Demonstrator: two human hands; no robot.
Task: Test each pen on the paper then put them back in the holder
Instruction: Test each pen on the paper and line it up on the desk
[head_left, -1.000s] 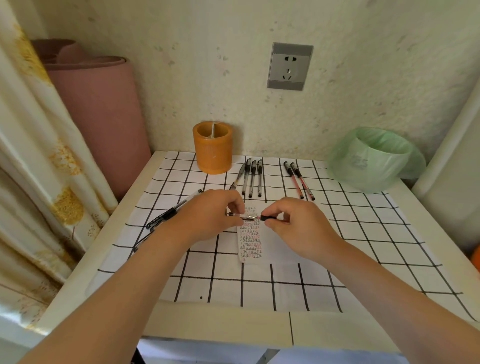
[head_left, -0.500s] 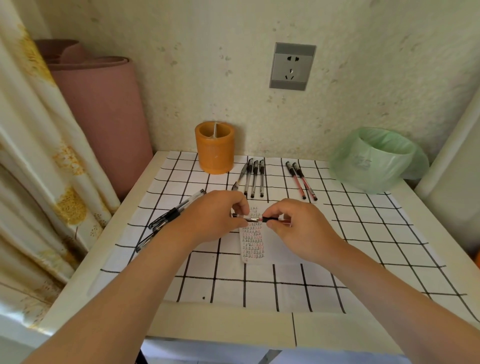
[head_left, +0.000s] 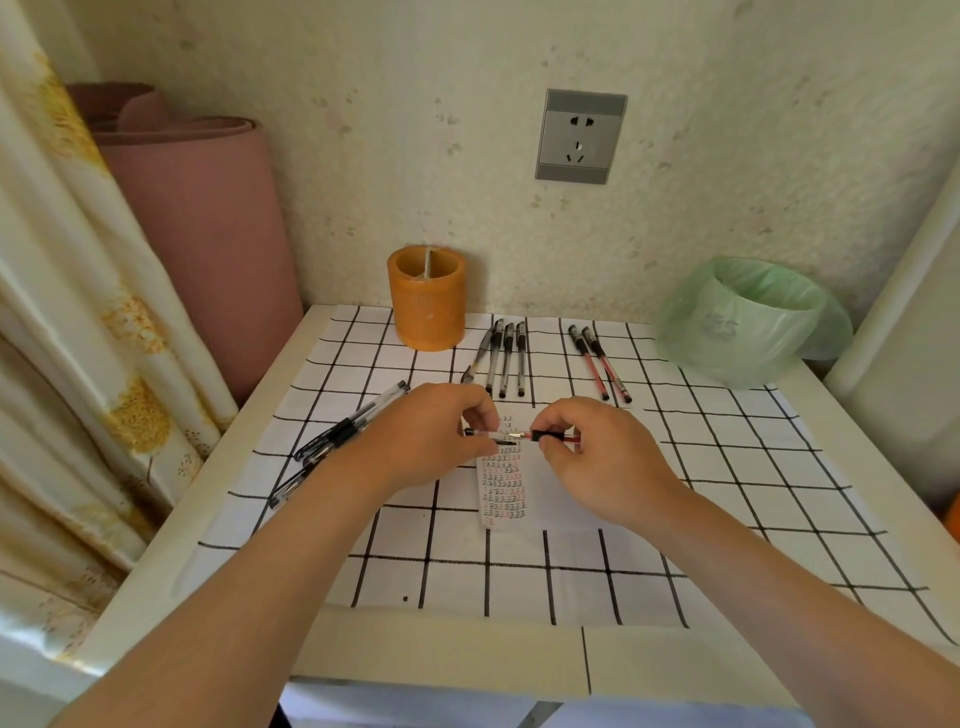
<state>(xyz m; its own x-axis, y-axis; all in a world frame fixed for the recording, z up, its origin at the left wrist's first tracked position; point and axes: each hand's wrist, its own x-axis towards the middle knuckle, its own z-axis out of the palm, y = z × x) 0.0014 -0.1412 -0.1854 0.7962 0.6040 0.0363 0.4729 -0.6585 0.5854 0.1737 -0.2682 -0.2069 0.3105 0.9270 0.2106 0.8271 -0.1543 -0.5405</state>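
Over the top edge of the scribbled paper (head_left: 504, 493), the right hand (head_left: 602, 457) pinches a red pen (head_left: 545, 435) by its black grip, tip pointing left. The left hand (head_left: 421, 441) pinches the clear cap (head_left: 488, 434) just beside that tip. The orange holder (head_left: 427, 306) stands beyond the paper, well apart.

We see an orange holder (head_left: 427, 299), black-gridded white cloth (head_left: 545, 582), green bag (head_left: 748, 322) right, pink roll (head_left: 208, 218) upper left.

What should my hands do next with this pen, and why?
Probably slide the cap off with the left hand, then lower the pen to the scribbled paper below: its metal tip shows bare between cap and grip. It may instead be getting recapped.
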